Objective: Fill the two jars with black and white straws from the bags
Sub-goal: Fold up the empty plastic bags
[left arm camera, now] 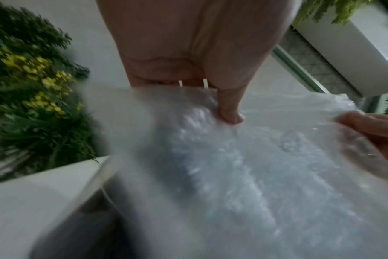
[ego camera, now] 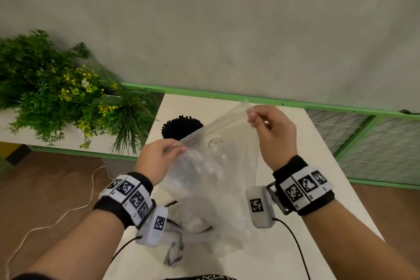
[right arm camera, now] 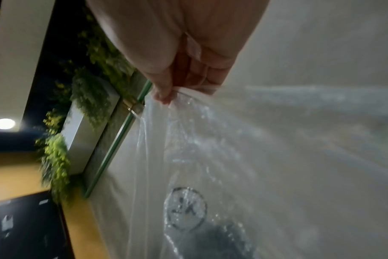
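Above the white table (ego camera: 318,166), a clear plastic bag (ego camera: 216,166) is pinched at its top edge by left hand (ego camera: 156,159) and right hand (ego camera: 275,134) (black straws (ego camera: 181,126) bunched just behind).

the clear plastic bag (ego camera: 211,166), stretched between the left hand (ego camera: 156,159) and the right hand (ego camera: 272,134), fills the middle of the frame and covers most of the desk (ego camera: 313,166) below it. just above the bag's upper left edge, the bundle of black straws (ego camera: 181,126) stands upright, blocking that corner. bare desk shows to the right of the right hand, up to the green rail (ego camera: 227,95) at the back. the leafy plant (ego camera: 63,95) crowds the upper left. wrist cables (ego camera: 293,241) trail over the lower desk.
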`<action>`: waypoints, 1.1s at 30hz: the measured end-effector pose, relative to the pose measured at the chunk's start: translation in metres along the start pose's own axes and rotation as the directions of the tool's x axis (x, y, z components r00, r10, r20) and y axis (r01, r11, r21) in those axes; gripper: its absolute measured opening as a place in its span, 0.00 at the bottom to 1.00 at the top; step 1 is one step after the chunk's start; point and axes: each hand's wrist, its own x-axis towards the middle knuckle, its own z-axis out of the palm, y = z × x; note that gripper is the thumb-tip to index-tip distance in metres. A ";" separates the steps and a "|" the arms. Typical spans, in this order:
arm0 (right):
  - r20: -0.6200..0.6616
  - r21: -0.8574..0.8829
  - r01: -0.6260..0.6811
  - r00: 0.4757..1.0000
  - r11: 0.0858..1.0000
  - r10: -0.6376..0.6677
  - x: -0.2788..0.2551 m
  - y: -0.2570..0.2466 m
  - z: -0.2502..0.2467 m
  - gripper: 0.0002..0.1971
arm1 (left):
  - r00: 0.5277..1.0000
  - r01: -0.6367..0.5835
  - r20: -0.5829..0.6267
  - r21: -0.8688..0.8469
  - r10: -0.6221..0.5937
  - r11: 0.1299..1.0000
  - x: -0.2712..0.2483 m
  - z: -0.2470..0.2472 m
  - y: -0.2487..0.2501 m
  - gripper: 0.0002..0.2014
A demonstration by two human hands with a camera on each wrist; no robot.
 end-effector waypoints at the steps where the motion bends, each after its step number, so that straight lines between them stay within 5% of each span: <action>1: -0.026 0.019 -0.005 1.000 1.000 0.006 0.005 0.000 -0.005 0.13 | 1.000 0.006 -0.018 0.034 -0.005 0.999 0.001 -0.004 -0.004 0.05; 5: -0.055 0.049 -0.026 0.998 0.998 0.029 0.012 0.003 -0.013 0.15 | 0.995 0.003 -0.100 0.058 0.003 0.998 0.006 -0.013 -0.007 0.07; 7: 0.054 0.046 -0.134 0.990 0.990 0.131 0.003 0.006 -0.014 0.11 | 0.986 0.001 -0.167 0.013 0.001 1.000 0.011 -0.015 -0.004 0.09; 10: 0.270 -0.091 -0.225 0.932 0.970 0.242 -0.020 0.020 -0.015 0.38 | 0.967 0.008 -0.252 -0.075 -0.027 0.997 0.018 -0.021 0.004 0.11; 13: 0.327 -0.174 -0.291 0.884 0.941 0.334 -0.044 0.038 -0.012 0.37 | 0.953 -0.010 -0.303 -0.082 -0.015 0.997 0.024 -0.029 0.011 0.12; 17: 0.299 -0.305 -0.296 0.872 0.905 0.386 -0.059 0.062 -0.010 0.06 | 0.919 -0.033 -0.393 -0.093 -0.006 0.995 0.028 -0.037 0.017 0.12; 21: 0.226 -0.215 -0.382 0.876 0.899 0.426 -0.058 0.070 -0.009 0.10 | 0.899 -0.012 -0.438 -0.091 -0.029 0.996 0.033 -0.044 0.015 0.10; 26: -0.016 -0.104 -0.403 0.915 0.909 0.403 -0.049 0.069 -0.011 0.11 | 0.873 0.080 -0.481 -0.014 -0.077 0.997 0.036 -0.054 -0.001 0.16; 30: -0.115 -0.050 -0.476 0.876 0.878 0.468 -0.046 0.081 -0.015 0.15 | 0.807 0.140 -0.578 -0.014 -0.123 0.990 0.038 -0.063 -0.003 0.21; 33: -0.143 0.098 -0.542 0.822 0.835 0.551 -0.047 0.083 -0.017 0.15 | 0.776 0.101 -0.598 -0.193 -0.198 0.976 0.040 -0.072 -0.006 0.14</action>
